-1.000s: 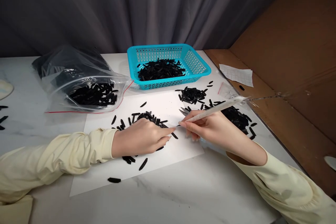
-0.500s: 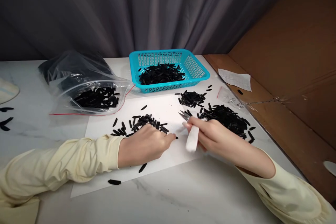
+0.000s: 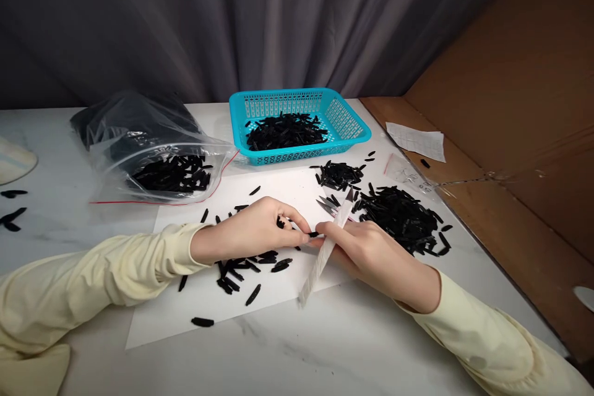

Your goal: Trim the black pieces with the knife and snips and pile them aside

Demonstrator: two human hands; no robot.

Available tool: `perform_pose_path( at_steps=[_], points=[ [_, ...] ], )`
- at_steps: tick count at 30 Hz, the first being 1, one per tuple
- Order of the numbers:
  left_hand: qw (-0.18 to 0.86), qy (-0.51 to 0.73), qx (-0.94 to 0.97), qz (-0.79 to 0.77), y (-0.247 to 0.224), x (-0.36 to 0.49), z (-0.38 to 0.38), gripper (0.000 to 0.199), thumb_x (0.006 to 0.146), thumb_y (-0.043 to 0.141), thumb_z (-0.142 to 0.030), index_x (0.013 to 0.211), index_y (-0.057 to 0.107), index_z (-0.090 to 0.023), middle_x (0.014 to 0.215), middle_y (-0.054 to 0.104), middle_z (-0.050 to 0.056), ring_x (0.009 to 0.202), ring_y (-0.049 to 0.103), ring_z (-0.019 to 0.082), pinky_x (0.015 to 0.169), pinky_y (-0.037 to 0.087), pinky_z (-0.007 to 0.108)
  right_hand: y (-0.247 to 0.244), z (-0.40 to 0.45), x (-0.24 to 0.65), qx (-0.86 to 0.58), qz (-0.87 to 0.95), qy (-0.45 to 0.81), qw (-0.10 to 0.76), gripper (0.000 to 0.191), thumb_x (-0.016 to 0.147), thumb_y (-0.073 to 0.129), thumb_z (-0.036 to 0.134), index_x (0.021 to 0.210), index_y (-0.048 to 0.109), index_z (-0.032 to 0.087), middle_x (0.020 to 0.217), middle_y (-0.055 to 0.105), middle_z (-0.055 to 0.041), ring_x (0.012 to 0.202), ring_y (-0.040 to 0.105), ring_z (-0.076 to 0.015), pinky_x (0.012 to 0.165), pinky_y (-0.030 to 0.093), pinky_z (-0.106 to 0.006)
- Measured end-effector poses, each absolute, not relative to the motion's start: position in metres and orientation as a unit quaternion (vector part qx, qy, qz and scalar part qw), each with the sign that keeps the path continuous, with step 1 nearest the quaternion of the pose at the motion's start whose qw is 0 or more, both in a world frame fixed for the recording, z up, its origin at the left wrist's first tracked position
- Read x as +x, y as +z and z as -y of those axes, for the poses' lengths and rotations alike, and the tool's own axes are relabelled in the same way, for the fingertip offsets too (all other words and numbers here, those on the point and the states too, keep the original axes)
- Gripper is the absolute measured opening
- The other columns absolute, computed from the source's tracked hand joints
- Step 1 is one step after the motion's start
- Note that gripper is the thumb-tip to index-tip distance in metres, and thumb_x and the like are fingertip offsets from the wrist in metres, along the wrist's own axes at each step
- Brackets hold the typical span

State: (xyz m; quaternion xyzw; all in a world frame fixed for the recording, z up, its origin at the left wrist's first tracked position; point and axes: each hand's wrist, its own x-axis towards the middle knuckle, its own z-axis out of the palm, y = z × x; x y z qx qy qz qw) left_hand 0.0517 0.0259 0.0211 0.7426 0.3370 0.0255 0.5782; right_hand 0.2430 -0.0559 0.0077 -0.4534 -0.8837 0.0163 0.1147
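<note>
My left hand (image 3: 253, 232) pinches the end of a small black sliver-like piece (image 3: 314, 234) between thumb and finger; more black shows inside its curled fingers. My right hand (image 3: 366, 244) meets it from the other side, fingertips at the same piece. A knife (image 3: 320, 263) with a white-wrapped handle and a dark pointed blade lies across the right fingers, its blade tilted up and away. Beneath and beside my left hand, loose black pieces (image 3: 232, 275) are scattered on a white sheet (image 3: 160, 315). Pointed metal tips (image 3: 326, 205), perhaps of scissors, lie just beyond my right hand.
A blue perforated basket (image 3: 301, 153) of black pieces stands at the back. Left of it lies an open zip bag (image 3: 153, 136) with more. Two black heaps (image 3: 401, 213) sit at the right, near a small clear bag (image 3: 403, 172) and a paper slip (image 3: 415, 141). Brown cardboard (image 3: 520, 105) borders the right side.
My left hand has lifted off the pile, with a black piece at its fingertips. My right hand has shifted left to meet it, and the knife has swung, blade now pointing up and away.
</note>
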Motion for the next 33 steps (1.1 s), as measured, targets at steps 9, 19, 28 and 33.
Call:
perform_pose_path(
  at_steps=[9,19,28,33],
  points=[
    [0.614,-0.037,0.731,-0.295,0.035,0.048,-0.03,0.022,0.077,0.061,-0.037,0.085,0.07,-0.019,0.053,0.043,-0.006,0.048,0.03,0.006,0.042,0.024,0.016,0.011,0.059,0.244,-0.42,0.89,0.047,0.173,0.03,0.099,0.028,0.023,0.086,0.054,0.015,0.056,0.056,-0.0007,0.047,0.05,-0.0128,0.047,0.029,-0.023],
    [0.754,0.108,0.564,-0.319,0.021,0.051,-0.024,0.02,0.078,0.065,-0.029,0.089,0.066,-0.013,0.045,0.029,-0.009,0.04,0.02,0.003,0.038,0.016,0.016,0.007,0.059,0.236,-0.512,0.809,0.088,0.273,0.033,0.092,0.046,0.043,0.081,0.058,0.014,0.055,0.06,-0.0019,0.041,0.048,-0.0105,0.047,0.035,-0.023],
    [0.761,0.195,0.516,-0.342,0.011,0.051,-0.016,0.021,0.076,0.068,-0.028,0.088,0.064,-0.012,0.044,0.028,-0.009,0.039,0.022,0.002,0.036,0.016,0.015,0.016,0.06,0.228,-0.529,0.679,0.384,0.335,0.021,0.093,0.046,0.028,0.088,0.061,0.014,0.072,0.067,-0.004,0.053,0.064,-0.0112,0.049,0.046,-0.019],
    [0.754,0.209,0.521,-0.341,0.007,0.052,-0.015,0.019,0.077,0.067,-0.027,0.089,0.064,-0.013,0.042,0.03,-0.01,0.038,0.023,0.002,0.035,0.017,0.015,0.018,0.061,0.221,-0.511,0.551,0.538,0.383,0.03,0.091,0.046,0.04,0.091,0.058,0.013,0.07,0.066,-0.0046,0.049,0.064,-0.0148,0.042,0.049,-0.022]
  ],
)
